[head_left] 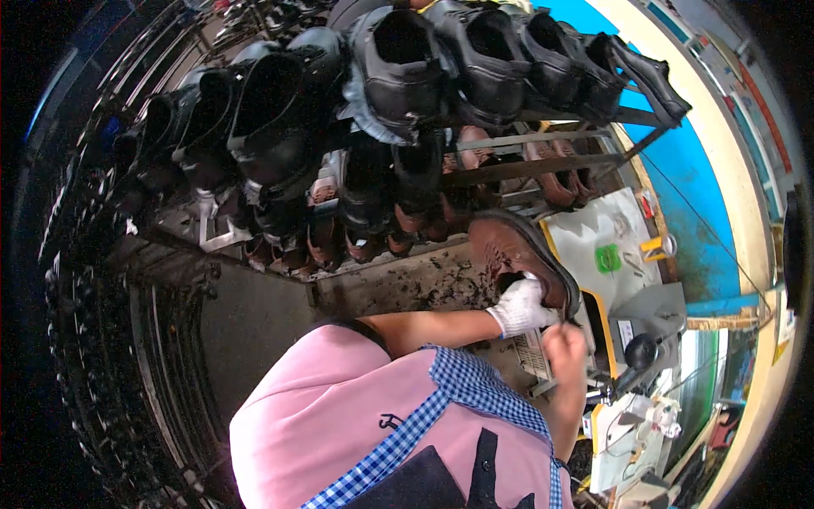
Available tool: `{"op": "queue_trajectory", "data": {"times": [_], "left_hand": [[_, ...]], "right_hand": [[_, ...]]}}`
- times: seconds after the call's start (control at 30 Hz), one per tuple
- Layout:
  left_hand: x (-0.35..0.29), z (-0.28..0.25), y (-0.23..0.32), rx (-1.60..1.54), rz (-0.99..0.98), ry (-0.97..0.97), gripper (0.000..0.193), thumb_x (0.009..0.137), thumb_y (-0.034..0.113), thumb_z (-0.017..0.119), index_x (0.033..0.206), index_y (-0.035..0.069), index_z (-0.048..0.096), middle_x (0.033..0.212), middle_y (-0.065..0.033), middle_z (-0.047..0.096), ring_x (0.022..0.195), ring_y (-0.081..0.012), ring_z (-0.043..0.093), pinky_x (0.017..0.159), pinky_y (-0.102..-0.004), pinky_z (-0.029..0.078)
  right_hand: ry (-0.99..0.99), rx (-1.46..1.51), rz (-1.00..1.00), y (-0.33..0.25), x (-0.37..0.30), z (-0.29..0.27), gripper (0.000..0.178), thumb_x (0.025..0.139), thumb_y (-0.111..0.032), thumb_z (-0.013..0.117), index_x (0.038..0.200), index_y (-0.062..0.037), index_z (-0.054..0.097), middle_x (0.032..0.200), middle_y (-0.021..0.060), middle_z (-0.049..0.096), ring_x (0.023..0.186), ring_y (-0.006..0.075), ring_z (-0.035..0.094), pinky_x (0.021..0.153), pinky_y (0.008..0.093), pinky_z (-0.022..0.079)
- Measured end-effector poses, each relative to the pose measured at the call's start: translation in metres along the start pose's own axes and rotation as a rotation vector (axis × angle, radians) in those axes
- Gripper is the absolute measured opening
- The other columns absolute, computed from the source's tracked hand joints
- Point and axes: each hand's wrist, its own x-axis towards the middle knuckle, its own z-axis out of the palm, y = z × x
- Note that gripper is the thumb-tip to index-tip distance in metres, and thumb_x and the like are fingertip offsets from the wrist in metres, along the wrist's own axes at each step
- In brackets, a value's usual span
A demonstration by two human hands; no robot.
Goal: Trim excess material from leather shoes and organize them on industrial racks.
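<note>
A brown leather shoe (509, 246) with a dark sole is held up, its toe pointing away and its sole facing right. My left hand (523, 307), in a white knit glove, grips it with the fingers in the shoe's opening. Close to the heel, my bare right hand (565, 346) is closed and slightly blurred. Whatever is between its fingers, if anything, is too small to tell.
Racks hold rows of black shoes (398, 68) above and brown shoes (555, 174) below. On the right stand a pale work surface (585, 229) with a green item (607, 258), a yellow-and-white roll (657, 248), and a grey machine (649, 322) with a black knob. A metal rack (161, 365) stands at left.
</note>
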Motion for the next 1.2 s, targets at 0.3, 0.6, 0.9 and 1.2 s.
{"op": "queue_trajectory", "data": {"times": [0.3,0.6,0.9,1.2], "left_hand": [[0.008,-0.018,-0.028,-0.766,0.012,-0.148,0.038,0.069,0.02,0.073,0.097,-0.004,0.061,0.085,-0.0066,0.065,0.075,-0.0133,0.058,0.07,-0.0306,0.049],[0.033,-0.031,-0.049,-1.3,-0.43,-0.397,0.05,0.089,0.042,0.051,0.113,-0.001,0.053,0.104,-0.0123,0.061,0.099,-0.0199,0.06,0.084,-0.0331,0.049],[0.054,0.008,-0.062,-0.131,-0.01,-0.513,0.044,0.069,0.029,0.071,0.1,-0.001,0.061,0.09,-0.0135,0.064,0.084,-0.0208,0.061,0.075,-0.0327,0.049],[0.137,0.017,-0.042,0.782,0.345,-0.293,0.032,0.068,0.034,0.062,0.083,0.005,0.059,0.087,-0.0158,0.061,0.086,-0.0337,0.06,0.075,-0.0432,0.048]], "right_hand": [[0.614,-0.729,0.223,0.086,-0.004,-0.035,0.03,0.078,-0.028,0.065,0.095,-0.0035,0.061,0.068,0.0172,0.062,0.062,0.0299,0.061,0.056,0.0411,0.046],[0.241,0.245,-0.018,0.069,0.025,0.015,0.056,0.079,-0.014,0.069,0.126,0.0029,0.044,0.075,-0.0012,0.057,0.071,0.0054,0.054,0.063,0.0194,0.042],[0.299,0.462,0.037,0.124,0.019,0.02,0.064,0.077,-0.021,0.072,0.128,-0.0002,0.039,0.114,0.0067,0.053,0.101,0.0145,0.049,0.086,0.0273,0.041],[0.35,0.955,0.49,0.144,0.047,0.029,0.046,0.087,-0.025,0.059,0.125,-0.0049,0.042,0.101,0.0109,0.062,0.091,0.0194,0.06,0.077,0.0291,0.047]]}}
